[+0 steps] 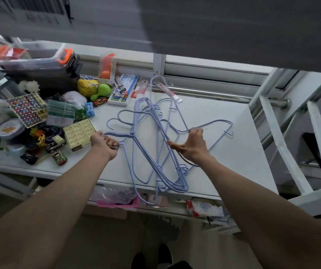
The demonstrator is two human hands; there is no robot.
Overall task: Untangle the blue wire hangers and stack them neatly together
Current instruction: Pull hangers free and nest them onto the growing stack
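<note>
Several blue wire hangers point(155, 144) lie in a crossed tangle on the white desk point(223, 167), some ends reaching past the front edge. My left hand point(105, 143) is closed around the wire of one hanger at the tangle's left side, near its neck. My right hand point(189, 144) sits on the right side, fingertips pinching the neck of a hanger whose shoulder stretches out to the right point(221, 123), thumb spread apart. One hanger point(156, 82) leans up toward the window rail at the back.
Toys, toy cars, a sticker sheet point(26, 108), a yellow box point(79, 133) and a clear bin point(33, 57) crowd the desk's left half. Packets point(124, 90) lie at the back. A white metal frame point(283, 133) stands on the right. A shelf with bags sits under the desk.
</note>
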